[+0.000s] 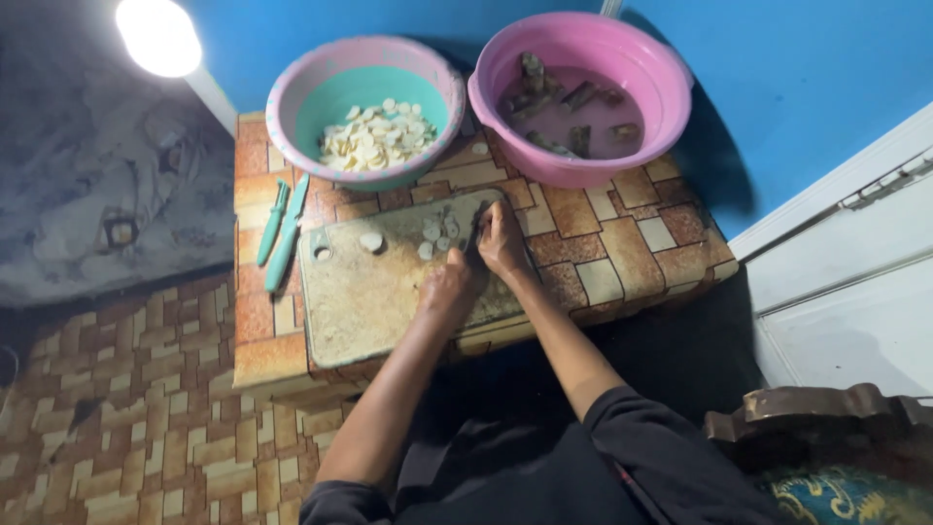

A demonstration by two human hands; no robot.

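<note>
Right hand (502,241) closed on a dark knife (475,231) at the cutting board (379,297)'s far right corner; left hand (449,289) curled beside it, contents unclear. Pale slices (434,236) lie just left of the blade. Beyond the board: teal bowl (364,107) of slices, pink basin (579,102) of dark pieces; two green knives (282,228) by the table's left edge.

worn pale cutting board (374,292) flat on tiled worktop, small white round slices (434,235) scattered near its far edge, one slice (371,241) apart at left

Cutting board (374,292) on counter (622,258); slices (435,236) on board; two bowls (364,107) behind board; two knives (282,228) left of board; both hands (476,262) over board's right part.
</note>
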